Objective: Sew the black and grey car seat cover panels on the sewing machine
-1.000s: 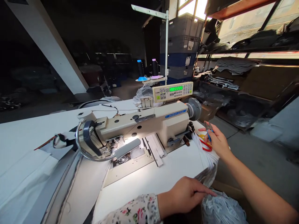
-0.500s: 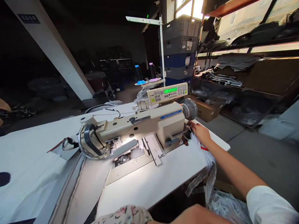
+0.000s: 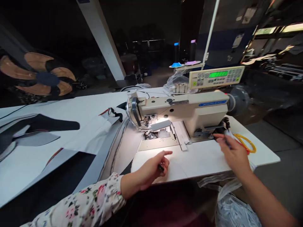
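Note:
My left hand (image 3: 151, 168) rests on the white table (image 3: 203, 159) in front of the sewing machine (image 3: 189, 110). Its index finger points toward the lit needle area (image 3: 157, 127), and the other fingers curl round a small dark thing I cannot make out. My right hand (image 3: 233, 153) hovers near the machine's right base, blurred, pinching what looks like a short white strip (image 3: 227, 135). Yellow and red scissor handles (image 3: 246, 144) lie just right of that hand.
Grey and dark fabric pieces (image 3: 47, 132) cover the table's left side. A control panel (image 3: 216, 76) sits on the machine, with thread cones (image 3: 176, 55) behind it. A plastic bag of white strips (image 3: 234, 211) hangs below the table edge. A fan (image 3: 40, 75) stands far left.
The view has swung left. My left hand came up from below the table onto its top. My right hand pulled back from the machine's right end toward me.

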The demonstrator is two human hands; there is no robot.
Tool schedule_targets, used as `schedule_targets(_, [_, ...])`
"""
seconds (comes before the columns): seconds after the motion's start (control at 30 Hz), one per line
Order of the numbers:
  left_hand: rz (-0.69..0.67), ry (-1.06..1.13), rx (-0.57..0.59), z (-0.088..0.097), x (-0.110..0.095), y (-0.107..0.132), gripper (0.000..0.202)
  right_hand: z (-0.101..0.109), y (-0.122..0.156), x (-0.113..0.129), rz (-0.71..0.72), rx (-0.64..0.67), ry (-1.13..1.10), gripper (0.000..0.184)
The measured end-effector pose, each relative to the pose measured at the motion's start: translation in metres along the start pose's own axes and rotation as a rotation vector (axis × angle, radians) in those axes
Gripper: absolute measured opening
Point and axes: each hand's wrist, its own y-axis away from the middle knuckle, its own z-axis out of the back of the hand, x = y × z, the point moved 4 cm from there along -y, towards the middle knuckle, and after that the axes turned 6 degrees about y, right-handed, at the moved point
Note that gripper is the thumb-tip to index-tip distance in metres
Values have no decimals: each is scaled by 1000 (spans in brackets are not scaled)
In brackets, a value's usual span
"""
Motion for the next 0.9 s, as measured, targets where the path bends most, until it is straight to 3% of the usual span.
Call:
schedule_targets(0.07, [-30, 97, -37, 18, -4, -3, 61, -32, 31, 61, 200, 141, -120, 26])
schedule_targets(0.13, [-62, 155, -12, 24, -9, -4, 64, -69, 55, 117, 399, 294, -212, 25])
schedule_targets(0.2, [-94, 189, 13, 26, -14, -2, 68, -101, 68, 154, 484, 386, -228, 35])
schedule_targets(0.27, [-133, 207, 21, 28, -17, 0, 76, -124, 71, 173, 486, 411, -205, 36])
schedule_targets(0.33, [-174, 211, 32, 33, -19, 1, 80, -134, 69, 178, 468, 398, -212, 30])
schedule_targets(0.43, [-232, 92, 96, 39, -18, -2, 76, -130, 62, 177, 362, 344, -297, 20])
schedule_targets(0.5, [-291, -148, 124, 41, -18, -7, 67, -122, 56, 170, 141, 308, -403, 18])
schedule_targets(0.57, [-343, -384, 138, 42, -16, -11, 57, -118, 53, 163, -139, 305, -578, 24])
schedule_targets(0.63, [-368, -535, 175, 42, -14, -12, 44, -116, 51, 161, -320, 313, -751, 32])
schedule_targets(0.73, [-418, -738, 224, 41, -12, -10, 31, -113, 45, 162, -307, 315, -764, 38])
schedule_targets(0.9, [-488, -1031, 210, 40, -15, -6, 29, -118, 32, 153, -136, 271, -510, 40])
